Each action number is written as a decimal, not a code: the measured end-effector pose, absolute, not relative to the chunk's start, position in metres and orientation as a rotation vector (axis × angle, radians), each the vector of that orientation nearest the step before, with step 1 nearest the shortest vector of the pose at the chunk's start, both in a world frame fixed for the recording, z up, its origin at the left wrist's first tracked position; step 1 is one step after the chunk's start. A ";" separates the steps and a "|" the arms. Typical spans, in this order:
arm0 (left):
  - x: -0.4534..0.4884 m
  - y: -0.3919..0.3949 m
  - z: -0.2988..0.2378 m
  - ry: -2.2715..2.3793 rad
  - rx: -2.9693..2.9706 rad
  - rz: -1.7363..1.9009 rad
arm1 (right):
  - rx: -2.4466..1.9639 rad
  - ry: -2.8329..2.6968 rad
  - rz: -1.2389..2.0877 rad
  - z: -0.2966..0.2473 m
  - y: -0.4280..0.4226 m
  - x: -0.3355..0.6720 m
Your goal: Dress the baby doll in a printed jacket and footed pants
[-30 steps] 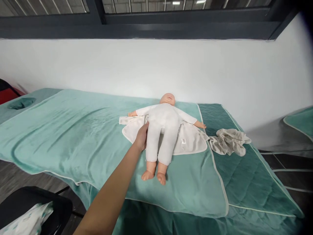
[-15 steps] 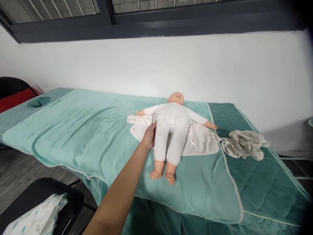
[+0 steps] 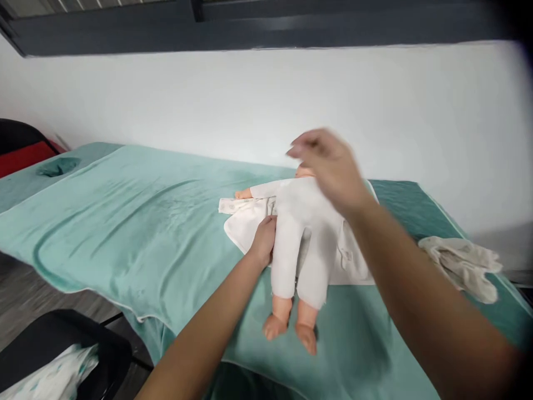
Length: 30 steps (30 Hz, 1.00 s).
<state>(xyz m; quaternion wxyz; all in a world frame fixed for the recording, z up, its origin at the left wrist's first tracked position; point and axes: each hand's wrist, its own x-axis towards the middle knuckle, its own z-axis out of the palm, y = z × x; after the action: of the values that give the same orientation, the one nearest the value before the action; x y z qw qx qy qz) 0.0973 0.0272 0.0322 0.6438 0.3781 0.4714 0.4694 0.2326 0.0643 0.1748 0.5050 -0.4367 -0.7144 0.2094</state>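
Observation:
A baby doll (image 3: pixel 289 222) in a white cloth suit lies on its back, bare feet toward me. My left hand (image 3: pixel 264 239) grips the doll's side at the hip, with its fingertips hidden behind the body. Raised over the doll's chest and head, my right hand (image 3: pixel 328 166) is blurred; its fingers are loosely bent and apart, holding nothing. It covers most of the doll's head, and my right forearm hides the arm on that side. Spread under the doll is an opened white baby jacket (image 3: pixel 244 225), one sleeve sticking out to the left.
A green blanket (image 3: pixel 125 222) covers the long padded bed against the white wall. Crumpled pale clothing (image 3: pixel 462 264) lies at the right. At the lower left a black chair (image 3: pixel 62 333) bears a patterned white cloth (image 3: pixel 62 372). A dark window frame (image 3: pixel 250 28) runs above.
My right hand has come into view from the right and is over the doll's upper body. My left hand stays at the doll's hip. The camera view has shifted closer.

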 end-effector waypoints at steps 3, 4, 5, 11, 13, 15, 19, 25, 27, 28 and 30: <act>0.089 0.053 0.039 1.234 1.260 0.940 | -1.319 -1.964 0.506 0.135 0.109 0.217; 0.086 0.065 0.040 1.299 1.447 0.910 | -1.427 -2.111 0.480 0.124 0.124 0.210; 0.083 0.077 0.041 1.353 1.628 0.887 | -1.515 -2.273 0.458 0.116 0.138 0.204; 0.063 0.128 0.030 1.546 2.054 0.857 | -1.684 -2.716 0.551 0.102 0.184 0.182; 0.055 0.130 0.026 1.550 2.053 0.855 | -1.681 -2.689 0.503 0.099 0.186 0.184; 0.048 0.130 0.026 1.517 2.052 0.896 | -1.665 -2.663 0.472 0.094 0.184 0.190; 0.038 0.130 0.028 1.574 2.052 1.046 | -1.615 -2.621 0.406 0.091 0.173 0.203; 0.032 0.132 0.026 1.834 2.128 0.874 | -1.640 -2.489 0.298 0.098 0.150 0.212; 0.033 0.133 0.025 1.838 2.187 0.746 | -1.614 -2.495 0.315 0.100 0.147 0.212; 0.033 0.133 0.025 1.824 2.214 0.697 | -1.595 -2.502 0.334 0.101 0.146 0.212; 0.034 0.133 0.025 1.788 2.241 0.658 | -1.560 -2.511 0.361 0.102 0.146 0.212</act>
<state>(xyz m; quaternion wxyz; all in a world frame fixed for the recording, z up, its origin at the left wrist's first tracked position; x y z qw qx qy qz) 0.0338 0.1332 0.0249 0.0999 0.7580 0.6050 0.2225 0.2119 0.1458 0.1016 0.0815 -0.5220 -0.8404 0.1209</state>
